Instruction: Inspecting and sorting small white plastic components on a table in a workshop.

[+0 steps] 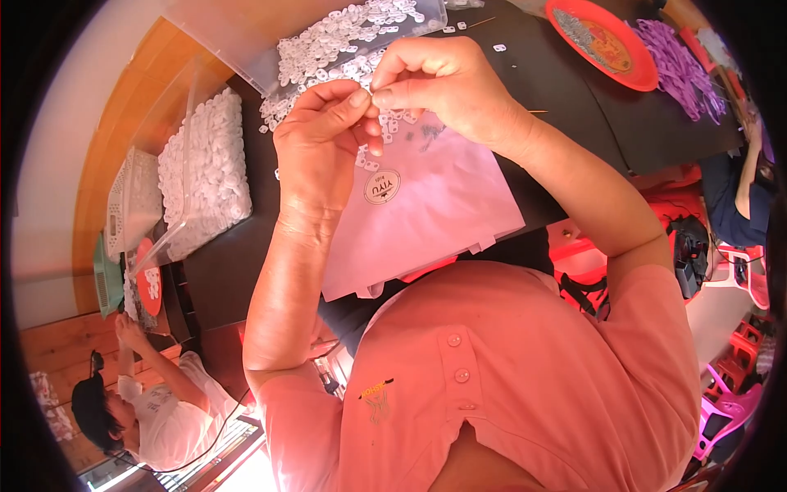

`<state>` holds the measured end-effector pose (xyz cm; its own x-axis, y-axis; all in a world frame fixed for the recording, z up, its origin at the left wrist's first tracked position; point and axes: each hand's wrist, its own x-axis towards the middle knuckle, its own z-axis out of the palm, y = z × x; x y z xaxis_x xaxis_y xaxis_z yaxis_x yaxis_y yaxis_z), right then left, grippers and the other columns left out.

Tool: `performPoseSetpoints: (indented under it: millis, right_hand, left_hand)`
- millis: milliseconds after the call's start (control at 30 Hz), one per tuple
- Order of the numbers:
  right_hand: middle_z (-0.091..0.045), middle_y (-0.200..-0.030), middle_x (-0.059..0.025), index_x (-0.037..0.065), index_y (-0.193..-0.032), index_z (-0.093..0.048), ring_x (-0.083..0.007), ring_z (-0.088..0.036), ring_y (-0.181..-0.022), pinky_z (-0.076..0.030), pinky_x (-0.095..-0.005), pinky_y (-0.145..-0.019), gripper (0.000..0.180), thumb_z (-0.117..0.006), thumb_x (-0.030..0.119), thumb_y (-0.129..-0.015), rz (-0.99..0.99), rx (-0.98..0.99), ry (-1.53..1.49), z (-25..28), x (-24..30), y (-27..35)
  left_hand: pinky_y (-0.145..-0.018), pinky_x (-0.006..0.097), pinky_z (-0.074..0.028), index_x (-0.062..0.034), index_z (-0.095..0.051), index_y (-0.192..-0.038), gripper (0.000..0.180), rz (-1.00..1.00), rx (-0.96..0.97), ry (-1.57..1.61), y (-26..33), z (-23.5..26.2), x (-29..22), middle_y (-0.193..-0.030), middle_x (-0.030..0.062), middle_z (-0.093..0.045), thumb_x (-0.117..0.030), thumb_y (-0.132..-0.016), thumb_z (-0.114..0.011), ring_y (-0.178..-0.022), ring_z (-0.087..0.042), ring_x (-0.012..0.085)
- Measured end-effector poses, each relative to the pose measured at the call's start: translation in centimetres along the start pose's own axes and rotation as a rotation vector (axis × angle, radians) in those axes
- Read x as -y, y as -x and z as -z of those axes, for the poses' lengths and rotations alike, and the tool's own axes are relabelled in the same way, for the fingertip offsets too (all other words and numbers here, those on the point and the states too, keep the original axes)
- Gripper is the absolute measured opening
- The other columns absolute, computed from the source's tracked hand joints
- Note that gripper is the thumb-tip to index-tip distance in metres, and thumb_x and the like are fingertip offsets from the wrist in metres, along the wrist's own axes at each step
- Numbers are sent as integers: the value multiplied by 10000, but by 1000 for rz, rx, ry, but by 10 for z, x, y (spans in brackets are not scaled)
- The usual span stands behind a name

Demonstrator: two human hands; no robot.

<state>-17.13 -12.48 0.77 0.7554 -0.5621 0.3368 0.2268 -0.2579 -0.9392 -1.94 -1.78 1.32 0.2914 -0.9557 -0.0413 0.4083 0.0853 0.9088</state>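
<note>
Fingertips meeting, my left hand (320,135) and my right hand (447,82) are both closed in a pinch on something tiny, mostly hidden between them. It sits just above a heap of small white plastic pieces with holes (316,56), which spreads from the far side of the table toward me. Beneath my hands lies a pink fabric bag (447,193), flat, its near edge hanging toward my lap. A few white pieces and a small scatter of grey metal bits (428,135) rest on the bag.
To the left stands a clear tub (205,164) full of white pieces, with a white basket (135,193) beyond it. A red plate (607,49) of grey bits and purple strips (676,70) lie far right. People sit at both sides.
</note>
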Motion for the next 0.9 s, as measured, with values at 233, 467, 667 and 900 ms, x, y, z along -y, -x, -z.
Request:
performPoseSetpoints:
  millis: [233,467,667,900]
  right_hand:
    - [-589,-680,-11,-2,-835,-646,-62,-531,-598,-417,-222,-518,59,-681,44,-821,-105,-141,-100,14,-14,-1]
    - [-594,-677,-21,-12,-813,-651,-68,-529,-592,-426,-236,-523,52,-672,35,-818,-91,-123,-98,14,-7,1]
    - [-580,-657,-19,-22,-798,-638,-70,-512,-579,-418,-243,-519,46,-653,18,-814,-101,-95,-82,11,-10,1]
    - [-600,-722,-18,-15,-811,-607,-75,-545,-693,-451,-249,-617,78,-645,48,-838,-50,-94,40,-4,-16,9]
  left_hand:
    - [-644,384,-499,-54,-645,-850,169,-576,114,-1514,-9,11,37,-847,97,-563,-98,-716,-738,-803,-582,275]
    - [-652,383,-508,-40,-624,-870,132,-651,136,-1593,-19,17,48,-838,105,-564,-84,-766,-692,-741,-594,301]
    - [-610,367,-498,-43,-600,-839,86,-756,-1,-1544,-24,23,51,-801,88,-573,-94,-812,-663,-734,-594,247]
    - [-542,242,-415,-4,-620,-937,144,-43,-53,-613,-6,4,22,-763,17,-599,-141,-949,-579,-630,-520,82]
